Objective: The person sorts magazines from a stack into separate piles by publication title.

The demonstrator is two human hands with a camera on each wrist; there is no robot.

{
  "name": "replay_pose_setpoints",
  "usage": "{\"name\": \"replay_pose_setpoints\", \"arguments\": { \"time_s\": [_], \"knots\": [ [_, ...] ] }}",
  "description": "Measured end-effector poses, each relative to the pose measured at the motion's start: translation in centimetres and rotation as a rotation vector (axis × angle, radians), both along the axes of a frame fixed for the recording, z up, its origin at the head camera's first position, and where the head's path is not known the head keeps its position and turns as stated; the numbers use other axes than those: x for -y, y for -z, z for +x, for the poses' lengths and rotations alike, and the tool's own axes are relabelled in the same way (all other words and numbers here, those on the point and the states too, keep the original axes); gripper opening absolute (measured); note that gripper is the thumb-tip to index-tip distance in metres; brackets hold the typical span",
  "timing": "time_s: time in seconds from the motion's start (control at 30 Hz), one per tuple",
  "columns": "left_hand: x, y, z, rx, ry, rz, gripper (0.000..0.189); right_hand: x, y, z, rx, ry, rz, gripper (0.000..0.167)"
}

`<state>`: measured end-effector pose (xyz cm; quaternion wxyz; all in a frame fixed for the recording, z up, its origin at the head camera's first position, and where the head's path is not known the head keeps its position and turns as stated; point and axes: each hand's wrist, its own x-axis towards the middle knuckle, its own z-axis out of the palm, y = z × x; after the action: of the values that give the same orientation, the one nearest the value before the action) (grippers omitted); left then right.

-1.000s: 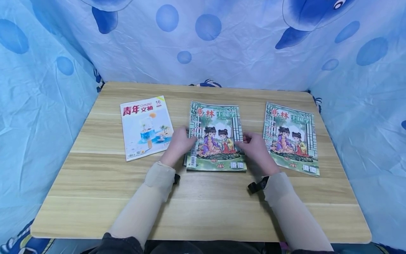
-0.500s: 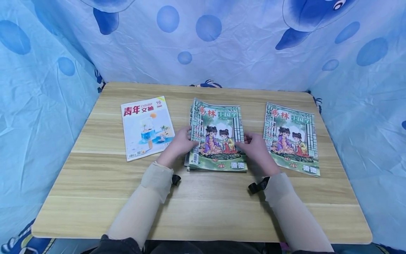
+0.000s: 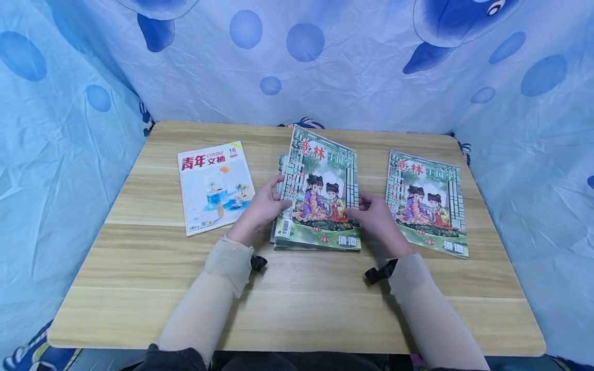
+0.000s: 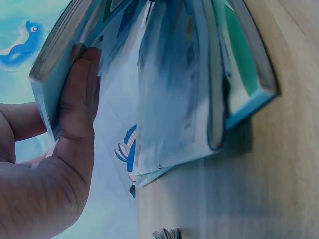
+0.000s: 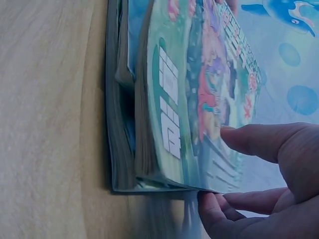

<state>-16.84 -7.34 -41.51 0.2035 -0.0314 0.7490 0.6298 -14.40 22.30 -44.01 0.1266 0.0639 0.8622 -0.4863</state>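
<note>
A green magazine (image 3: 320,196) with two cartoon children on its cover is held tilted, its left side raised off the stack of magazines (image 4: 174,94) under it. My left hand (image 3: 262,206) pinches its left edge, thumb on the cover and fingers underneath, as the left wrist view also shows. At the opposite edge my right hand (image 5: 279,174) grips the same magazine, with the thumb on the cover and fingertips below. Its right side stays low, close over the stack. Beneath, the stack's edges are uneven, and most of its covers are hidden.
On the left of the wooden table (image 3: 297,309) lies a white magazine (image 3: 215,188) with a blue seaside picture. A second green magazine (image 3: 427,206) with the same cover lies to the right. Blue curtains (image 3: 297,77) with whales and bubbles surround the table.
The left hand has raised the left side of the top green magazine, which now tilts and reaches farther back. More of the stack shows at left. The right hand has barely moved.
</note>
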Motion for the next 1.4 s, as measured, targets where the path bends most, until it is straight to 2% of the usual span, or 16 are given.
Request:
{"name": "replay_pose_setpoints", "arguments": {
  "time_s": [0.1,0.23,0.37,0.57,0.73,0.9,1.4],
  "knots": [
    [-0.2,-0.2,0.0,-0.004,-0.007,0.033,0.075,-0.4,-0.3,0.1,0.02,0.035,-0.042,0.086],
    [-0.7,-0.4,-0.1,-0.002,-0.009,0.086,0.073,-1.2,-0.7,0.3,0.022,0.065,-0.083,0.088],
    [-1.5,-0.8,-0.3,0.01,-0.007,0.087,0.069,-1.9,-1.2,0.6,0.023,0.082,-0.111,0.089],
    [-3.3,-1.0,-0.8,0.024,0.004,0.09,0.067,-2.9,-1.8,1.1,0.002,0.159,-0.153,0.094],
    [-4.9,-0.9,-1.2,0.019,0.019,0.114,0.067,-3.9,-2.0,1.6,-0.029,0.223,-0.153,0.096],
    [-6.4,-0.8,-1.6,0.02,0.038,0.084,0.066,-4.8,-2.3,2.0,-0.053,0.265,-0.141,0.094],
    [-11.5,-0.7,-2.9,-0.014,0.1,0.073,0.064,-8.0,-2.5,3.0,-0.082,0.387,-0.105,0.095]
  ]
}}
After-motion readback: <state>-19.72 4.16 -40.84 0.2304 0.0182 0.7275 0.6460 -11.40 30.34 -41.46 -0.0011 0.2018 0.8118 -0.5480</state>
